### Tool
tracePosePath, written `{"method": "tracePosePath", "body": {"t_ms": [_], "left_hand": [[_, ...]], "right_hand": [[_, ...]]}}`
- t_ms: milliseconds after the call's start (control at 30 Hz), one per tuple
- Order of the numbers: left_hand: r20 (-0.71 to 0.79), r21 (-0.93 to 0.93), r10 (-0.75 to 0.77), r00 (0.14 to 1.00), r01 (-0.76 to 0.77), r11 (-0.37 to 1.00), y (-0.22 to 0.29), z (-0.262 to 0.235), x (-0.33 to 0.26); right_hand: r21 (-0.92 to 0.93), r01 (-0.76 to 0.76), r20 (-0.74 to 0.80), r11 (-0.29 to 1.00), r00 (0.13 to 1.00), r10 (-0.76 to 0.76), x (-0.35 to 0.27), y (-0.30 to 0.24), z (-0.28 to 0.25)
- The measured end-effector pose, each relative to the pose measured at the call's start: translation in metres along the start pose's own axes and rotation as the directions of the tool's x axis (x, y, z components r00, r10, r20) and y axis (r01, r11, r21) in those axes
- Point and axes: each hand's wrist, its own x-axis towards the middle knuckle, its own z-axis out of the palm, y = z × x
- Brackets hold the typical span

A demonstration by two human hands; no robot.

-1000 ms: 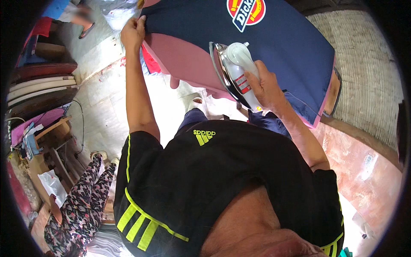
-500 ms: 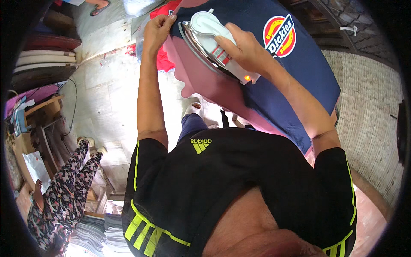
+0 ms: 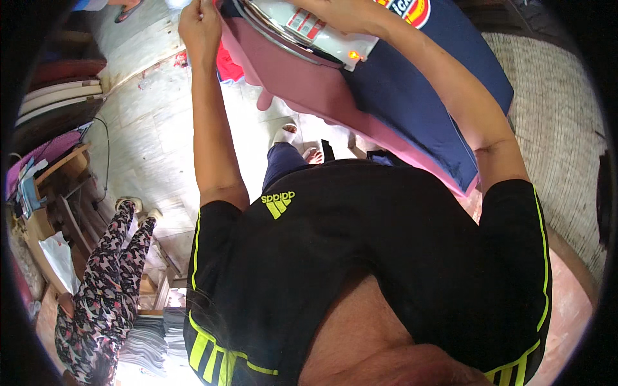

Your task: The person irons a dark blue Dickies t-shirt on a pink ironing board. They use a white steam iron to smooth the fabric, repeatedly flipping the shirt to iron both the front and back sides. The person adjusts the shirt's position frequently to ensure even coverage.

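Observation:
My right hand (image 3: pixel 344 14) is closed on the handle of a white clothes iron (image 3: pixel 309 29), cut off by the top edge. An orange light glows at the iron's heel. The iron's metal edge lies over a navy garment (image 3: pixel 412 83) with a round red and yellow print. That garment is spread on a pink-covered ironing board (image 3: pixel 290 71), whose cover hangs in a wavy edge. At the upper left, my left hand (image 3: pixel 201 29) pinches the garment's edge, next to the iron. Its fingertips are partly cut off.
Red cloth (image 3: pixel 228 64) hangs below the board's left side. Another person in patterned trousers (image 3: pixel 106 270) stands at the lower left, near stacked grey sheets (image 3: pixel 145 347) and a wooden shelf (image 3: pixel 71 170). A ribbed mat-like surface (image 3: pixel 547 128) lies to the right.
The view has shifted, so the board, iron and both hands sit higher and farther left in it. My grip on the iron and on the garment's edge looks unchanged.

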Motion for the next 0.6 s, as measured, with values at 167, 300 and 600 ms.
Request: {"method": "tracePosePath", "body": {"t_ms": [167,300,600], "left_hand": [[-0.08,0.619,0.51,0.856,-0.358,0.699,-0.007,0.041,0.005],[-0.057,0.763,0.561,0.826,-0.326,0.558,0.004,0.047,-0.004],[-0.086,0.76,0.538,0.839,-0.294,0.579,0.014,0.034,-0.009]], "right_hand": [[-0.046,-0.127,0.013,0.991,0.992,0.128,-0.071,0.012,-0.02],[0.046,-0.162,-0.088,0.986,0.982,0.165,-0.145,0.018,-0.016],[0.225,-0.413,-0.128,0.883,0.885,0.447,-0.257,-0.05,-0.018]]}}
